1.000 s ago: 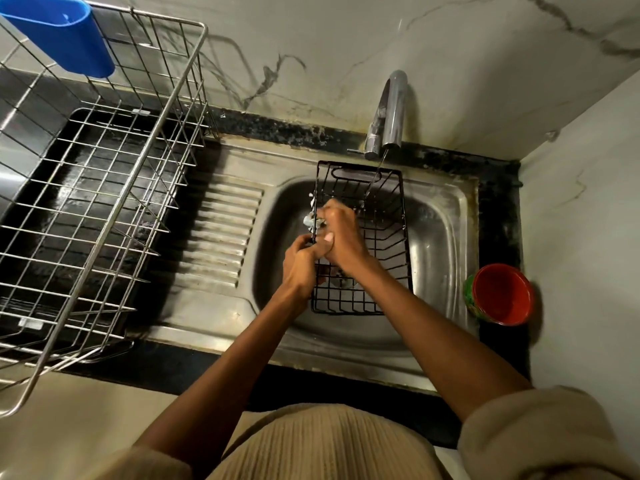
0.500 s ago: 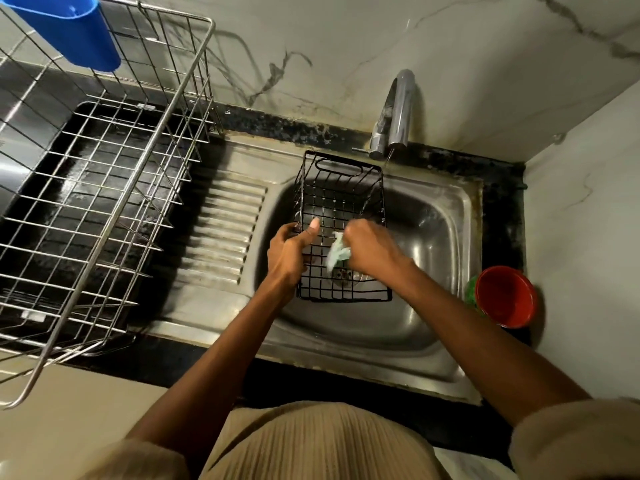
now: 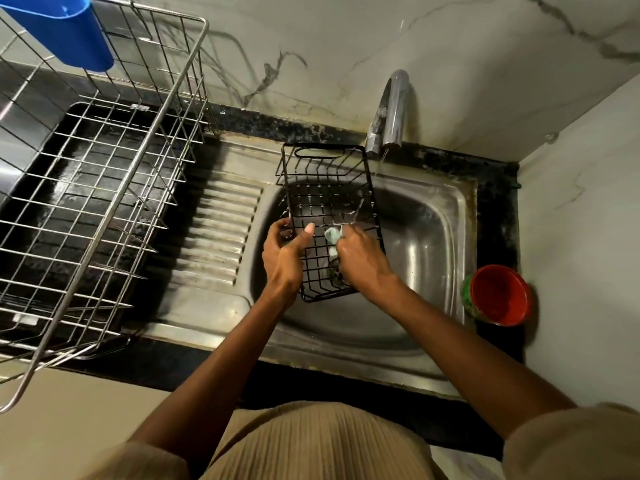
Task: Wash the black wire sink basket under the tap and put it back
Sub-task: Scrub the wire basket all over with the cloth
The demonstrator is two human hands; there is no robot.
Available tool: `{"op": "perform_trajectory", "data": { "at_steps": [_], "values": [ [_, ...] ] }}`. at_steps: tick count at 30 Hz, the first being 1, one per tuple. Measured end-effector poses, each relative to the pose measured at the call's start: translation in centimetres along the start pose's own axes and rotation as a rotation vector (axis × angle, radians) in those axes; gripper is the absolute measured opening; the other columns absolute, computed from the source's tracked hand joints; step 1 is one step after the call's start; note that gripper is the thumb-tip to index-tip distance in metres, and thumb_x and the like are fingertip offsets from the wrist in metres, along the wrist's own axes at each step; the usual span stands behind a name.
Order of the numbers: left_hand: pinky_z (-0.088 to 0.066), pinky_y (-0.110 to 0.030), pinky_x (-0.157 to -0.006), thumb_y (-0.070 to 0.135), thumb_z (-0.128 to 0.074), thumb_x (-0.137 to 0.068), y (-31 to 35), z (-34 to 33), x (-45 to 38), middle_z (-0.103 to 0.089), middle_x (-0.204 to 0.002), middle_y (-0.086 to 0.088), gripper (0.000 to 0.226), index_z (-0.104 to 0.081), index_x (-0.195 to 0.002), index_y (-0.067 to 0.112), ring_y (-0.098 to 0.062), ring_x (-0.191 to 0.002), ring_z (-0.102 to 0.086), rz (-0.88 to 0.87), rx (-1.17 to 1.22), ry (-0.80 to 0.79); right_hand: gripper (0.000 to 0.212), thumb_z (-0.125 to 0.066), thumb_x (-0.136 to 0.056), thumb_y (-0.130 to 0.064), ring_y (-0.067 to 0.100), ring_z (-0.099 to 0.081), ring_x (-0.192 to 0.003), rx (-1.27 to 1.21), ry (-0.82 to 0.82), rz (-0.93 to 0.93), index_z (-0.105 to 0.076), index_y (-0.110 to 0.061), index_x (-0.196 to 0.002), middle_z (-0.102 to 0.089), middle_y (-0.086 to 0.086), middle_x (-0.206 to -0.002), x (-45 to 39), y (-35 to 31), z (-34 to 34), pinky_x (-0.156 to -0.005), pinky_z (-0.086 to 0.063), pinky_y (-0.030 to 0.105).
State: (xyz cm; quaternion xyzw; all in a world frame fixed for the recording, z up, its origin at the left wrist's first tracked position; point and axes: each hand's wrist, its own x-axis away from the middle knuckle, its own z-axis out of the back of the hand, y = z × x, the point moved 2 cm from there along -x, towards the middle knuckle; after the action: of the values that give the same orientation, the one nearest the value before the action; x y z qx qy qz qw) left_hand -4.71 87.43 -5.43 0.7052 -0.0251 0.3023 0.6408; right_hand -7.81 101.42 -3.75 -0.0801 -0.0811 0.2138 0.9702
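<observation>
The black wire sink basket (image 3: 329, 188) is held tilted over the steel sink (image 3: 426, 237), its far end up near the tap (image 3: 393, 112). A thin stream of water falls from the tap onto the basket's right edge. My left hand (image 3: 284, 258) grips the basket's left rim, thumb up along the wire. My right hand (image 3: 360, 261) is inside the basket and holds a small pale scrub pad (image 3: 333, 235) against the wire floor. The sink drain is partly hidden behind the basket and my right hand.
A large steel wire dish rack (image 3: 104, 188) stands on the black counter at the left, with a blue plastic holder (image 3: 65, 32) hung on its far rim. The ribbed drainboard (image 3: 221, 233) lies between rack and sink. A red cup (image 3: 498, 294) sits at the sink's right, by the wall.
The basket has shifted left and tilted, so the water now hits its right edge. My right hand moved from the left rim down into the basket with the pad.
</observation>
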Motion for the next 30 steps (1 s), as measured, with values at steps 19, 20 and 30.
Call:
{"op": "perform_trajectory", "data": {
  "at_steps": [19,20,30],
  "values": [
    [-0.055,-0.035,-0.075,0.042,-0.073,-0.075,1.5,0.2,-0.3,-0.070,-0.117,-0.006,0.060,-0.060,-0.130,0.021,-0.029,-0.106,-0.068,-0.094,0.044,-0.031,0.086,-0.064,-0.090,-0.007,0.042,-0.014,-0.148,-0.137,-0.098,-0.211,-0.013,-0.023,-0.158,-0.003,0.024,-0.160,-0.2,-1.9,0.4,-0.108,-0.042,0.043],
    [-0.055,-0.035,-0.076,0.043,-0.073,-0.074,1.5,0.2,-0.2,-0.069,-0.118,-0.007,0.063,-0.059,-0.131,0.021,-0.028,-0.106,-0.067,-0.093,0.039,-0.035,0.083,-0.061,-0.092,-0.007,0.044,-0.017,-0.147,-0.097,-0.140,-0.227,-0.013,-0.019,-0.158,-0.007,0.029,-0.159,-0.1,-2.2,0.4,-0.108,-0.044,0.043],
    [-0.053,-0.025,-0.063,0.036,-0.072,-0.078,0.5,0.2,0.1,-0.068,-0.111,-0.012,0.058,-0.059,-0.129,0.013,-0.024,-0.093,-0.067,-0.082,0.135,0.009,0.015,-0.073,-0.080,-0.007,0.025,-0.069,-0.084,-0.302,-0.069,-0.148,-0.072,-0.007,-0.095,-0.072,0.011,-0.090,0.0,-4.3,1.2,-0.070,-0.060,0.037]
  ]
}}
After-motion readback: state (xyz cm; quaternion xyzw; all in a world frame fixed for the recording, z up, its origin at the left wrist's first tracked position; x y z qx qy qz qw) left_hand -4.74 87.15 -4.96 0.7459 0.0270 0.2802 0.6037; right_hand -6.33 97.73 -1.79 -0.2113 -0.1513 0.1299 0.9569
